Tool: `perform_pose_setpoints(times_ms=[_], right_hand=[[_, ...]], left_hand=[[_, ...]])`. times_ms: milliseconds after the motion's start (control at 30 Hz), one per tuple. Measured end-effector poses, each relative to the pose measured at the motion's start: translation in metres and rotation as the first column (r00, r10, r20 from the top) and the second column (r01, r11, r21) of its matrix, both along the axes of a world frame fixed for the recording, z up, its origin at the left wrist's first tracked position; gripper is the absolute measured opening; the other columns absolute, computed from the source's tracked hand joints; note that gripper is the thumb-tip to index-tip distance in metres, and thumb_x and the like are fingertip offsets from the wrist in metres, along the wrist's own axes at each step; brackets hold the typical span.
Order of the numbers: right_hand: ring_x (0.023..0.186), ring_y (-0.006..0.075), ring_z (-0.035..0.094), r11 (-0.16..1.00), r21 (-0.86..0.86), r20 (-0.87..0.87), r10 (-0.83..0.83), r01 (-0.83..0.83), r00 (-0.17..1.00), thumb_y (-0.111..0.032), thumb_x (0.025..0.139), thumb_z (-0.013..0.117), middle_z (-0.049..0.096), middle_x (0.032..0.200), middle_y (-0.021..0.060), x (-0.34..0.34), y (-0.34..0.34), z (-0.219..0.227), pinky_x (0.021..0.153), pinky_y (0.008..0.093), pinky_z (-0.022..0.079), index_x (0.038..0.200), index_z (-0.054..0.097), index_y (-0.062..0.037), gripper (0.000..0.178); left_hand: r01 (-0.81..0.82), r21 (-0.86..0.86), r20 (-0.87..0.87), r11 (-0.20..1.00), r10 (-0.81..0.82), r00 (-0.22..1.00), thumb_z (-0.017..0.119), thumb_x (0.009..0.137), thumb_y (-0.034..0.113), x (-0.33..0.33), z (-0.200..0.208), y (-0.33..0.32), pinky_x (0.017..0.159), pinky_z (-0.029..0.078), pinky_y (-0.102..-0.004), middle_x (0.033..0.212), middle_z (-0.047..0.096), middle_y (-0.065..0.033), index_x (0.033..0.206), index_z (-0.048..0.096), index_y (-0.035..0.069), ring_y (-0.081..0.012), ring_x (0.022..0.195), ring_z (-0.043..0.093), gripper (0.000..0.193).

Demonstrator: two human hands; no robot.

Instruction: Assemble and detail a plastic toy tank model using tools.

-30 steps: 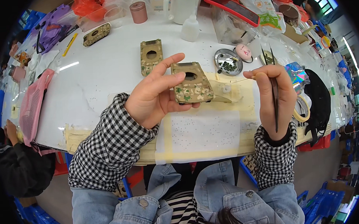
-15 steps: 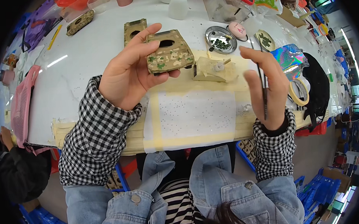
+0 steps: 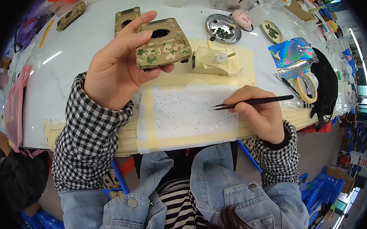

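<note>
Both our hands are occupied: the left hand (image 3: 117, 72) grasps a camouflage shell (image 3: 165, 49) above the tabletop (image 3: 43, 88), and the right hand (image 3: 261, 113) pinches black tweezers (image 3: 270, 100) in its fingers, nearly crosswise. Their tips point left over a white sheet (image 3: 184, 135) dotted with specks (image 3: 212, 129), nearer our right hand, while the shell lies beyond, farther left.

A tan-and-green camouflage-patterned shell (image 3: 163, 49), its dark oval opening toward 12 o'clock, is held at 11 o'clock from a white sheet (image 3: 184, 129) scattered with tiny specks. Slim black tweezers (image 3: 274, 99) reach over the sheet's 3 o'clock side, tips aimed at 9 o'clock, seemingly slightly parted.
</note>
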State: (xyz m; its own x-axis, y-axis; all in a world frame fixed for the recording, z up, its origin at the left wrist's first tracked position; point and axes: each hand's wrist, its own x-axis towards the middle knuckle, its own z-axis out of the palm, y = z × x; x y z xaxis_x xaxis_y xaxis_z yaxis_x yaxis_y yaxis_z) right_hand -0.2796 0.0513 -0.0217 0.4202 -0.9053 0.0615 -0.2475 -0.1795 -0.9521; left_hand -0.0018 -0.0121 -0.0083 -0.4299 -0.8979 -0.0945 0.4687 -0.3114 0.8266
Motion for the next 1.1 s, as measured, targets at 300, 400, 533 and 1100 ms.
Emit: perform_pose_setpoints(times_ms=[300, 400, 533, 1100], right_hand=[[0.082, 0.0115, 0.06, 0.973, 0.227, 0.074, -0.066, 0.047, 0.995, -0.006, 0.091, 0.056, 0.064, 0.088, 0.0086, 0.006, -0.0012, -0.0059, 0.074, 0.0227, 0.048, 0.097, 0.062, 0.0055, 0.014], [0.082, 0.0116, 0.06, 0.974, 0.223, 0.079, -0.062, 0.043, 0.995, -0.006, 0.091, 0.056, 0.064, 0.09, 0.009, 0.0061, -0.0012, -0.0056, 0.074, 0.0225, 0.048, 0.097, 0.062, 0.0055, 0.014], [0.082, 0.0117, 0.06, 0.975, 0.218, 0.071, -0.054, 0.038, 0.996, -0.006, 0.091, 0.056, 0.064, 0.09, 0.0088, 0.0059, -0.0016, -0.0061, 0.074, 0.0225, 0.048, 0.098, 0.062, 0.0055, 0.015], [0.083, 0.0124, 0.061, 0.971, 0.233, 0.087, -0.069, 0.047, 0.994, -0.006, 0.091, 0.056, 0.064, 0.092, 0.0094, 0.0068, -0.0002, -0.0062, 0.075, 0.023, 0.049, 0.097, 0.062, 0.006, 0.015]], left_hand=[[0.011, -0.001, 0.011, 1.0, -0.011, 1.0, 0.038, 0.093, 0.017, -0.002, 0.0007, 0.0025, 0.053, 0.052, -0.0139, 0.133, 0.042, -0.0277, 0.143, 0.021, 0.006, -0.0128, 0.073, 0.065, 0.054], [0.02, -0.006, 0.009, 1.0, -0.02, 1.0, 0.038, 0.094, 0.017, -0.0022, 0.0008, 0.0022, 0.053, 0.053, -0.0141, 0.133, 0.041, -0.0279, 0.143, 0.02, 0.006, -0.013, 0.074, 0.065, 0.054], [0.039, -0.02, 0.001, 0.999, -0.039, 0.999, 0.038, 0.094, 0.017, -0.0007, -0.0004, 0.0015, 0.056, 0.054, -0.0148, 0.134, 0.041, -0.0281, 0.144, 0.02, 0.006, -0.0136, 0.076, 0.066, 0.054], [0.047, -0.031, -0.014, 0.998, -0.048, 0.999, 0.038, 0.093, 0.017, 0.0009, -0.0025, 0.0008, 0.057, 0.054, -0.0153, 0.133, 0.04, -0.0294, 0.143, 0.02, 0.005, -0.0149, 0.079, 0.066, 0.055]])
